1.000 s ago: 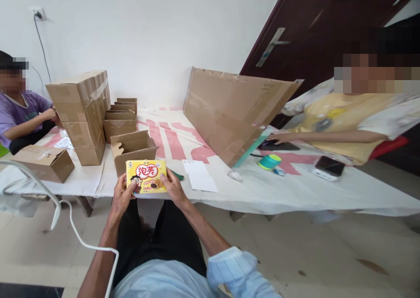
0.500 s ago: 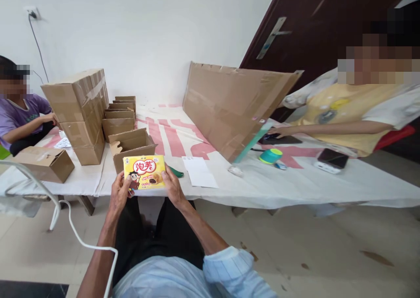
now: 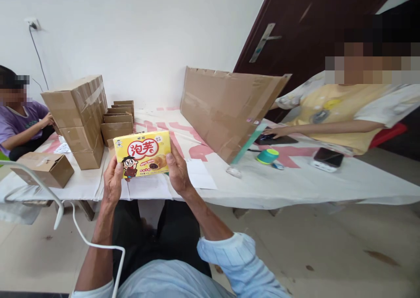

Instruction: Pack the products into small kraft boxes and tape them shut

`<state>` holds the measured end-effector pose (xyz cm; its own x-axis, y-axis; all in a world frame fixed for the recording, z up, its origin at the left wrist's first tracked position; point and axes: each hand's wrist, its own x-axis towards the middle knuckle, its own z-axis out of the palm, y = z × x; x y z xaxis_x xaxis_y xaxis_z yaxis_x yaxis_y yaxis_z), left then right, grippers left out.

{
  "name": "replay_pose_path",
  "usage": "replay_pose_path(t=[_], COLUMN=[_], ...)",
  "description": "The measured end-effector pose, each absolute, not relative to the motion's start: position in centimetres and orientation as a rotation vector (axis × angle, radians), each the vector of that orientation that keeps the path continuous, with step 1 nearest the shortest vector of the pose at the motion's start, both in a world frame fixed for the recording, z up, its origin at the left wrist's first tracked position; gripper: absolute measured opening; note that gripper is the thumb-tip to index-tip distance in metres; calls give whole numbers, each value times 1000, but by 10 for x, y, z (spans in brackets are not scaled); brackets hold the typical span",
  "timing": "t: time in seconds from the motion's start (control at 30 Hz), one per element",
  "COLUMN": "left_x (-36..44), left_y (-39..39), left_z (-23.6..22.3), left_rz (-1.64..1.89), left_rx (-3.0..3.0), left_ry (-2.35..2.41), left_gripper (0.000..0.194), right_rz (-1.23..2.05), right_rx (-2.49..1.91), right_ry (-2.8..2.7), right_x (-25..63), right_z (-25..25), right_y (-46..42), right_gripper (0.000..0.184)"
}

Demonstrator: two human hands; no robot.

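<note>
A yellow cream puff box (image 3: pixel 144 153) with red lettering and a cartoon figure is held up between my hands above the table's front edge, its printed face toward me. My left hand (image 3: pixel 112 180) grips its lower left corner, thumb on the front. On the right end, my right hand (image 3: pixel 178 170) is closed with its thumb on the front face. The fingers behind the box are mostly hidden. It covers most of a small open carton behind it. Partly covered by my right hand, a white paper sheet (image 3: pixel 201 175) lies on the cloth.
Sealed cartons (image 3: pixel 74 110) are stacked at the left, with a lower carton (image 3: pixel 46 169) beside them. Open cartons (image 3: pixel 116 125) stand in a row behind. A large cardboard panel (image 3: pixel 226 110) leans mid-table. A teal speaker (image 3: pixel 267 156) and a phone (image 3: pixel 329 158) lie right. Two people sit at the ends.
Both hands have raised the cream puff box and brought it closer to me. It now hides the small open carton and the green object beside it. The view has shifted slightly.
</note>
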<state>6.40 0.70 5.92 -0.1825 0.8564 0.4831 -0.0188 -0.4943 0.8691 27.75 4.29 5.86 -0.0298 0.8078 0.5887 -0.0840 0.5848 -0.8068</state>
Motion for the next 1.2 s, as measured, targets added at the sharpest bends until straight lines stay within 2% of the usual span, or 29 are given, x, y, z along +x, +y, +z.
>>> replay_pose_path(t=[0.23,0.37,0.57,0.7,0.87,0.97,1.07,1.2], left_x=[66,64,55,54,53,41,15,-26], left_y=[12,12,13,14,16,26,42,72], left_z=[16,-9,-13,-10,-20,-31,-37,-32], left_rz=[1570,1451,1457,1412,1275,1348,1542,1563], left_rx=[1270,1162,1204,1287,1395,1449,1371,1305], left_ry=[1181,1254,1203,1129,1109,1302,1548,1621], left_gripper=[77,79,85,78,75,75,85,119], right_rz=[998,1060,1152,1073,1241,1201,1107,935], right_rx=[-788,-869,-844,-924,-826,-919,-1019,-1101], right_ry=[-1355,-1330,-1436,-1508,-1477,-1430,-1332,-1197], right_x=[271,270,288,304,319,332,352,377], right_z=[1,-23,-27,-24,-32,-40,-47,-54], right_y=[52,53,48,50,52,53,56,67], right_gripper=[90,92,74,63,60,60,62,66])
